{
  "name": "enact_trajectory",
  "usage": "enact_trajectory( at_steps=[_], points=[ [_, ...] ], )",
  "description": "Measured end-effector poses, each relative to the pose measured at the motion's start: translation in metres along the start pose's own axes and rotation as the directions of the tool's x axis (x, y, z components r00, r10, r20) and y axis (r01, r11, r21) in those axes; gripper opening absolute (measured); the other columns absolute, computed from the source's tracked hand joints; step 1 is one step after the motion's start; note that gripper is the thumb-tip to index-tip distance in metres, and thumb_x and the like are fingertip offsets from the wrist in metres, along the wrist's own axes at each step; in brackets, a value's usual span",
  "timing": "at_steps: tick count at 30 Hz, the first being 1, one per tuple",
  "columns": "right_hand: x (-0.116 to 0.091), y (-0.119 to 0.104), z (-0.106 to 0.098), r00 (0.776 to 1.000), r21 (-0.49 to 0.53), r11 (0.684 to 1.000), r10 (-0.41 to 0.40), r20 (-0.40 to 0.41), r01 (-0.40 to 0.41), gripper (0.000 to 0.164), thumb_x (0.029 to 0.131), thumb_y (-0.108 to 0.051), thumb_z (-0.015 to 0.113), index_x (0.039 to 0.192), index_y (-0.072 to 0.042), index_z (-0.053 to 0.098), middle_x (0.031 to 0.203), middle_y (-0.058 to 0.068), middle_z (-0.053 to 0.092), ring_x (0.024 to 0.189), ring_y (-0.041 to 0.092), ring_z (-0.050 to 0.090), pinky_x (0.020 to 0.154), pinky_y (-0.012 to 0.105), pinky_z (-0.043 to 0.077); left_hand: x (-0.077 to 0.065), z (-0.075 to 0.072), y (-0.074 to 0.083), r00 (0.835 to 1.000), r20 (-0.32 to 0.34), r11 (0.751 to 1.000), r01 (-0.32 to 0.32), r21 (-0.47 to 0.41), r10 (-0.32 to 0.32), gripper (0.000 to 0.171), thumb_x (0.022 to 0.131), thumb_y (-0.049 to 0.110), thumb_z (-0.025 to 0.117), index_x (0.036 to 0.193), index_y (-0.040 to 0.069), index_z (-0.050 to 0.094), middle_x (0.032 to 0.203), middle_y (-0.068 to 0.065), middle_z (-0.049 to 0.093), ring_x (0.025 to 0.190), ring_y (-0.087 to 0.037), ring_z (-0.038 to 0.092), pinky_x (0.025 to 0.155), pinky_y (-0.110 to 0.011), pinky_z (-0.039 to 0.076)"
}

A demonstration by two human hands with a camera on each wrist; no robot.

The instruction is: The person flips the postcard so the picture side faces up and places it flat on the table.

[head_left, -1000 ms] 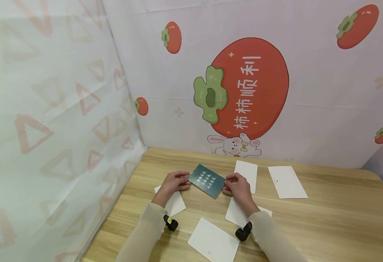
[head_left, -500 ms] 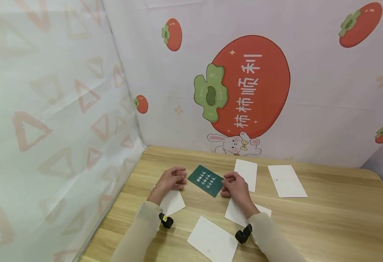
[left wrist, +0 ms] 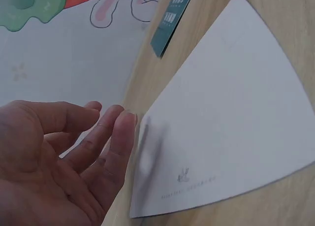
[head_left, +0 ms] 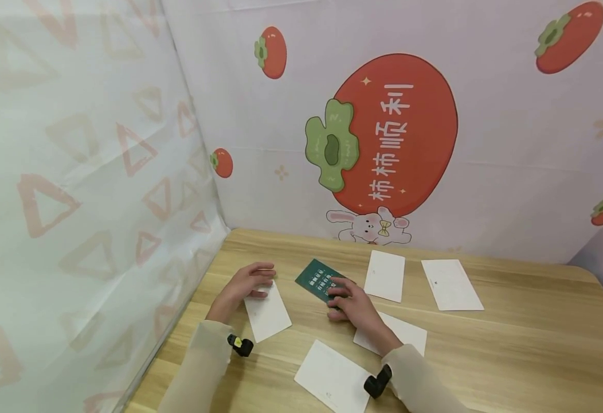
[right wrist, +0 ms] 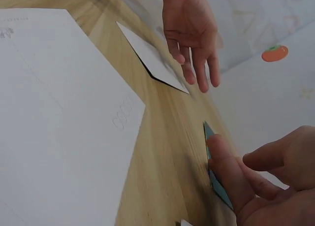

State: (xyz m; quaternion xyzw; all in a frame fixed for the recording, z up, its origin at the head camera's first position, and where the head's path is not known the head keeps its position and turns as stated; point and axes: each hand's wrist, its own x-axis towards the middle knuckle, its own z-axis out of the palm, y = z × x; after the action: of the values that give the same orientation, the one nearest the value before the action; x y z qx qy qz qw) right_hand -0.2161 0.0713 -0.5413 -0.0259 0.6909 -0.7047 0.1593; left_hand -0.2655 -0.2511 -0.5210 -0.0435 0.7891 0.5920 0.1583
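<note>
A dark green card (head_left: 312,277) with white Chinese writing lies on the wooden table. My right hand (head_left: 355,311) is over its right part, fingers loosely bent; whether they touch the card is hard to tell. In the right wrist view, the thumb and fingers (right wrist: 229,174) stand apart with no card between them. My left hand (head_left: 242,291) is at the far end of a white card (head_left: 269,316) on the left. Nothing is held in it, and the left wrist view shows its fingers (left wrist: 120,142) relaxed beside that card (left wrist: 221,98).
Several more white cards lie around: one in front (head_left: 332,376), one partly beneath my right forearm (head_left: 407,332), one behind (head_left: 386,276) and one farther right (head_left: 453,285). A printed cloth wall (head_left: 508,201) borders the back of the table (head_left: 533,350); another stands left.
Both hands let go of the green card, which now lies on the table. My left hand has drawn away to the left over the white card; my right hand has shifted left across the green card.
</note>
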Motion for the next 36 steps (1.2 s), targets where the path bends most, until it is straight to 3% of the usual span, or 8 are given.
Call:
enact_trajectory(
  at_steps=[12,18,22,26,36],
  points=[
    [-0.008,0.001,0.036,0.988,-0.014,1.000,-0.026,0.150,0.028,0.064,0.101,0.001,0.065,0.162,-0.001,0.044,0.152,0.032,0.056,0.102,0.030,0.079,0.079,0.037,0.071,-0.015,-0.034,-0.014,0.996,-0.066,0.996,0.058,0.066,-0.054,0.044,0.114,0.023,0.057,0.153,0.003,0.058,0.152,-0.021,0.062,0.103,-0.018,0.073,0.075,-0.028,0.065],
    [-0.012,-0.001,0.051,0.975,0.032,0.999,-0.003,0.221,-0.004,0.062,0.105,-0.001,0.063,0.163,0.000,0.041,0.160,0.032,0.048,0.125,0.040,0.071,0.082,0.039,0.071,-0.024,-0.047,-0.016,0.991,-0.117,0.994,0.078,0.078,-0.069,0.044,0.115,0.024,0.055,0.152,-0.001,0.056,0.147,-0.025,0.063,0.101,-0.019,0.072,0.074,-0.032,0.068],
    [-0.014,-0.001,0.057,0.969,0.057,0.998,0.013,0.245,-0.027,0.059,0.108,-0.005,0.062,0.163,0.000,0.040,0.164,0.030,0.043,0.138,0.045,0.062,0.088,0.042,0.070,-0.028,-0.050,-0.014,0.980,-0.172,0.990,0.114,0.085,-0.098,0.043,0.115,0.023,0.053,0.150,-0.002,0.057,0.142,-0.025,0.065,0.097,-0.020,0.073,0.072,-0.033,0.068],
    [-0.014,-0.001,0.060,0.965,0.085,0.995,0.030,0.262,-0.054,0.058,0.109,-0.007,0.061,0.163,0.001,0.041,0.166,0.028,0.041,0.142,0.044,0.058,0.090,0.041,0.069,-0.030,-0.052,-0.015,0.971,-0.207,0.986,0.145,0.087,-0.124,0.042,0.115,0.026,0.055,0.146,-0.002,0.060,0.135,-0.023,0.069,0.092,-0.017,0.072,0.069,-0.032,0.068],
    [-0.011,0.004,0.066,0.954,0.139,0.984,0.071,0.292,-0.116,0.057,0.109,-0.007,0.065,0.161,0.002,0.044,0.166,0.027,0.042,0.136,0.039,0.064,0.089,0.040,0.070,-0.032,-0.054,-0.019,0.973,-0.183,0.986,0.155,0.064,-0.142,0.043,0.114,0.029,0.056,0.143,-0.002,0.060,0.129,-0.018,0.072,0.090,-0.015,0.070,0.069,-0.031,0.068]
  ],
)
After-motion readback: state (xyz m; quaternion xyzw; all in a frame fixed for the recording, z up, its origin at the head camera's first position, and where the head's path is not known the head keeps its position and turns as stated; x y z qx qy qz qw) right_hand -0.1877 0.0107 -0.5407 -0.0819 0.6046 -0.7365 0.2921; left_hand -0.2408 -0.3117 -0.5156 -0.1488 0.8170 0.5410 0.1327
